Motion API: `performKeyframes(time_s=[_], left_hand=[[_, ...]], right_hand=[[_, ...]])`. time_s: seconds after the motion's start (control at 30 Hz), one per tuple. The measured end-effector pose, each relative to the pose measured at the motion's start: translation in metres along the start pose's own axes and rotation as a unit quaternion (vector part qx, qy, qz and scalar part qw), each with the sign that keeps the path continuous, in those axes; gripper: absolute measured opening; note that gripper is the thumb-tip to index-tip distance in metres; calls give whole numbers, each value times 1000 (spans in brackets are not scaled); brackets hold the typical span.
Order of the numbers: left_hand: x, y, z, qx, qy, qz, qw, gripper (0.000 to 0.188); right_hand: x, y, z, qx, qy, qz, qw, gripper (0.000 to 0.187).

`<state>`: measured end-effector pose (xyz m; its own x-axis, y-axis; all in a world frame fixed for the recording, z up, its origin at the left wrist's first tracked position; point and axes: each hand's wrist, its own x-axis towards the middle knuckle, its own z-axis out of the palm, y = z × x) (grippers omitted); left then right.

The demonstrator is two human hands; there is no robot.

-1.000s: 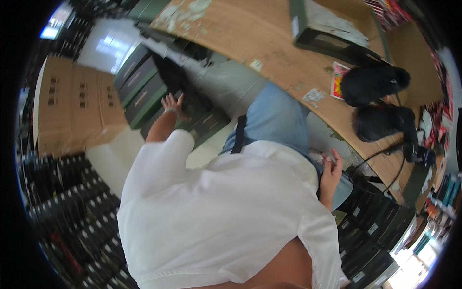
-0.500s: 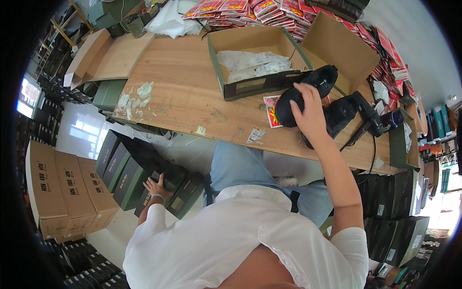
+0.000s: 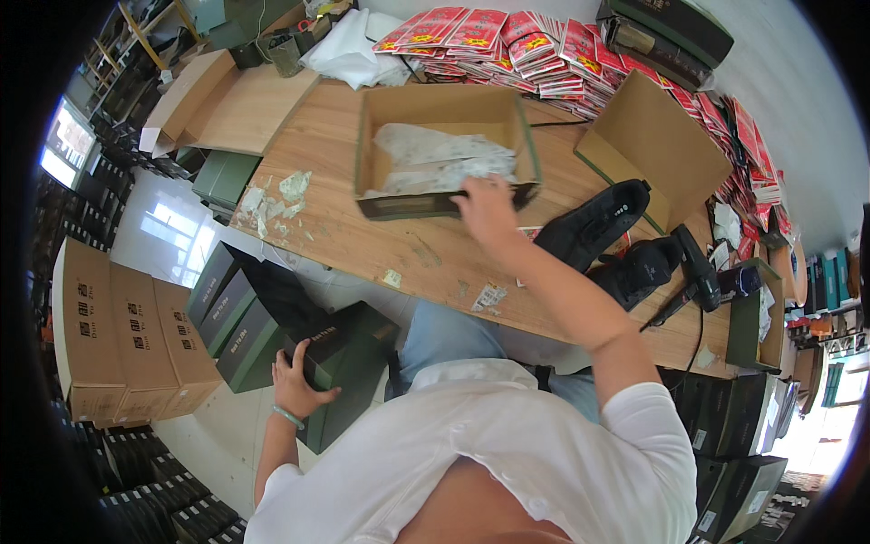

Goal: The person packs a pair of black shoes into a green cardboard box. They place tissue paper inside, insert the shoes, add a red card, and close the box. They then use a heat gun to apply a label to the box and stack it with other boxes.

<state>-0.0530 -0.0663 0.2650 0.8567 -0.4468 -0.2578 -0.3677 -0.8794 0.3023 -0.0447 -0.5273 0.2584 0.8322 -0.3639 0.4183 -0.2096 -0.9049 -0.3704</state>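
My right hand (image 3: 489,216) has its fingers over the front rim of an open green shoebox (image 3: 408,210) on the table, with crumpled white tissue paper (image 3: 444,161) inside. To the right of that hand lie two black shoes, one (image 3: 594,225) longer in view and the other (image 3: 637,272) turned toward me. Down at my left, below the table edge, my left hand (image 3: 297,390) grips a closed dark green shoebox (image 3: 358,363), thumb on one side and fingers on another. The shoebox is tilted above several similar ones (image 3: 237,335).
An upturned box lid (image 3: 654,150) and a black hair dryer (image 3: 696,272) are on the table's right side. Stacks of red packets (image 3: 507,45) line the back. Brown cartons (image 3: 131,335) stand on the floor at left; paper scraps (image 3: 276,199) litter the table's left.
My right hand has left the black shoe and moved left to the open shoebox, which has shifted left and turned. My left hand has raised a closed shoebox from the floor group.
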Motion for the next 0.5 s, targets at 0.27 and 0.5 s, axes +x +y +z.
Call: performKeyframes(time_s=[0.27,0.5], left_hand=[[-24,65,-90,23,50,101,993,112],[-49,86,-157,8,33,182,983,114]], right_hand=[[46,-80,35,224,-29,-54,973,58],[-56,82,-52,-189,-339,60,920,40]])
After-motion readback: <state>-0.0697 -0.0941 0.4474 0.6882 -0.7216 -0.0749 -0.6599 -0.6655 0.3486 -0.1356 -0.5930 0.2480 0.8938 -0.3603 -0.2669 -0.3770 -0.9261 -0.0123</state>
